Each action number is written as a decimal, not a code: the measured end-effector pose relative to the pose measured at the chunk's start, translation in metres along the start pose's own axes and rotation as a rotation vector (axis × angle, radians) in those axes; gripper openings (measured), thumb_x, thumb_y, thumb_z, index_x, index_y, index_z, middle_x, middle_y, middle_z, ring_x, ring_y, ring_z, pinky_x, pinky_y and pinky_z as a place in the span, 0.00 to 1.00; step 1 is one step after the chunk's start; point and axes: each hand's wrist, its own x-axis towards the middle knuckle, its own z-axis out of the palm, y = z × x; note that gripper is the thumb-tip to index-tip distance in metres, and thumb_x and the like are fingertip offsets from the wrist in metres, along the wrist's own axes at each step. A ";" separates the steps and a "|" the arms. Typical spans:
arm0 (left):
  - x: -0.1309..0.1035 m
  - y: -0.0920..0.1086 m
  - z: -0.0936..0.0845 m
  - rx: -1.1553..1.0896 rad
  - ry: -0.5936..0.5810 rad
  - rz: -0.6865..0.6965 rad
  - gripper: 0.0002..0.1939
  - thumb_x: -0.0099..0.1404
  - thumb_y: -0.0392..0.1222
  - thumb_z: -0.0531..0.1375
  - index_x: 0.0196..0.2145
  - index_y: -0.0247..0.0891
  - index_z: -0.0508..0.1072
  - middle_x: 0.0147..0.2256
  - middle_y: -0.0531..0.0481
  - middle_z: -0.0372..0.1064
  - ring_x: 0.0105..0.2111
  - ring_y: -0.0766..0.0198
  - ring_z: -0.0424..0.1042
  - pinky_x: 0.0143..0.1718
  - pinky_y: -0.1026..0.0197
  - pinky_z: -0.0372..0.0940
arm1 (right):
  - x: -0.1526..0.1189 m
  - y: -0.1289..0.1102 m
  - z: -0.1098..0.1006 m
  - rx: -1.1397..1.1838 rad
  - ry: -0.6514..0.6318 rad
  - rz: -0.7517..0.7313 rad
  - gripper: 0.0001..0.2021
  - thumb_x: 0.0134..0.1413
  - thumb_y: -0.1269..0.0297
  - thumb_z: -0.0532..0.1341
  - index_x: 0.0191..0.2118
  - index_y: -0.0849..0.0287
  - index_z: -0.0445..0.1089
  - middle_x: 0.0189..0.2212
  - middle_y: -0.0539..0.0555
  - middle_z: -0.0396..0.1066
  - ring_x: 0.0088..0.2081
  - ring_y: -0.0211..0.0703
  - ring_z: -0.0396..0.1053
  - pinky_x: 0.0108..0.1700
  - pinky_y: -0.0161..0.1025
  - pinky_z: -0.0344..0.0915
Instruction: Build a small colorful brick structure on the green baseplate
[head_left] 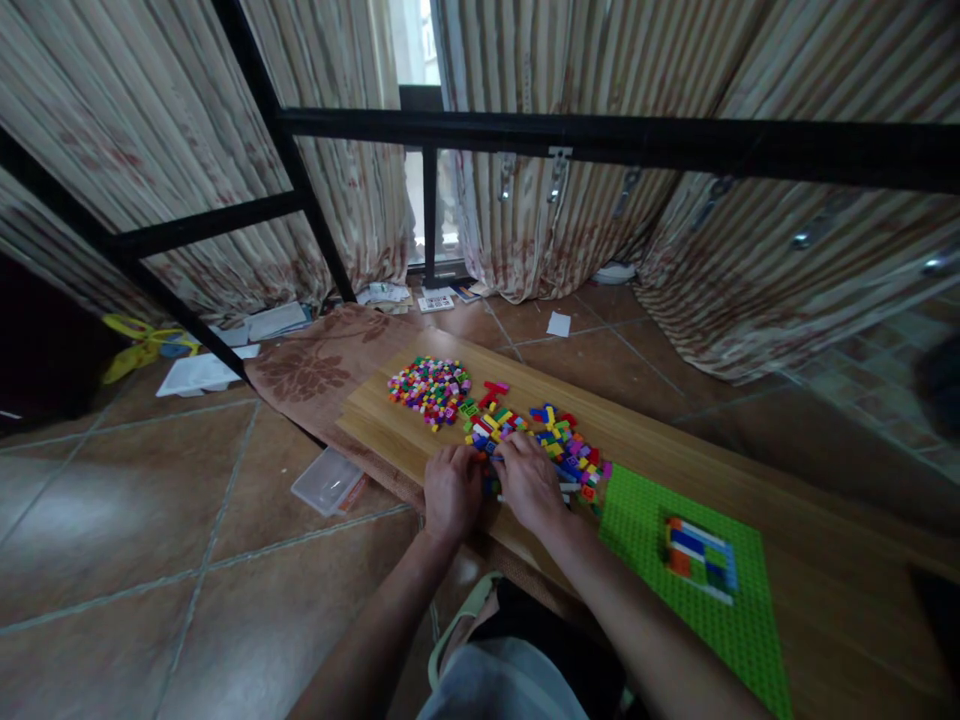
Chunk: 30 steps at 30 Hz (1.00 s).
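My left hand (pixel 453 490) is curled closed at the near side of a heap of mixed toy bricks (pixel 574 450). Close beside it, my right hand (pixel 529 482) reaches over the heap with its fingers bent together. The fingertips of both hands almost meet, and whatever sits between them is too small and covered to make out. Right of the hands lies a green studded baseplate (pixel 637 520) carrying a flat built block of bricks (pixel 701 560) in orange, blue, white and green. A pile of tiny colourful pieces (pixel 429 390) lies farther left.
The bricks rest on a long wooden board (pixel 645 425) over a brown patterned cloth (pixel 307 365). A clear plastic box (pixel 328 481) stands on the tiled floor at left. Black metal bars (pixel 480 125) cross in front of striped curtains (pixel 540 60).
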 end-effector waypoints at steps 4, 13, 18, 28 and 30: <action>0.000 -0.002 0.001 -0.053 -0.023 0.029 0.06 0.64 0.34 0.55 0.37 0.39 0.72 0.34 0.48 0.72 0.37 0.59 0.70 0.42 0.57 0.63 | -0.007 0.007 -0.003 0.140 0.073 0.058 0.06 0.60 0.68 0.55 0.35 0.58 0.69 0.35 0.57 0.71 0.41 0.48 0.67 0.46 0.43 0.62; 0.003 -0.001 0.003 -0.089 -0.062 0.106 0.09 0.66 0.37 0.54 0.39 0.40 0.73 0.36 0.48 0.74 0.38 0.59 0.72 0.43 0.57 0.64 | -0.043 0.012 -0.027 1.433 0.220 0.756 0.21 0.42 0.47 0.66 0.37 0.59 0.73 0.24 0.50 0.72 0.25 0.39 0.70 0.25 0.35 0.65; 0.008 -0.005 0.001 -0.080 -0.064 0.099 0.09 0.65 0.39 0.55 0.39 0.39 0.74 0.38 0.46 0.74 0.40 0.56 0.72 0.43 0.55 0.66 | -0.078 0.012 -0.046 1.731 0.247 0.876 0.21 0.35 0.52 0.72 0.36 0.59 0.74 0.26 0.51 0.75 0.26 0.37 0.71 0.27 0.34 0.66; -0.047 0.093 0.006 -0.450 -0.264 0.325 0.11 0.65 0.41 0.57 0.45 0.42 0.72 0.44 0.47 0.72 0.46 0.59 0.71 0.49 0.55 0.67 | -0.161 0.040 -0.076 1.555 0.369 0.935 0.17 0.40 0.51 0.70 0.35 0.57 0.77 0.29 0.51 0.76 0.28 0.37 0.70 0.34 0.37 0.67; -0.067 0.117 0.018 -0.590 -0.461 0.337 0.12 0.65 0.39 0.57 0.47 0.42 0.71 0.43 0.48 0.73 0.43 0.61 0.73 0.45 0.59 0.68 | -0.174 0.046 -0.083 1.470 0.380 0.916 0.17 0.41 0.51 0.69 0.37 0.56 0.77 0.32 0.52 0.77 0.32 0.40 0.72 0.39 0.40 0.68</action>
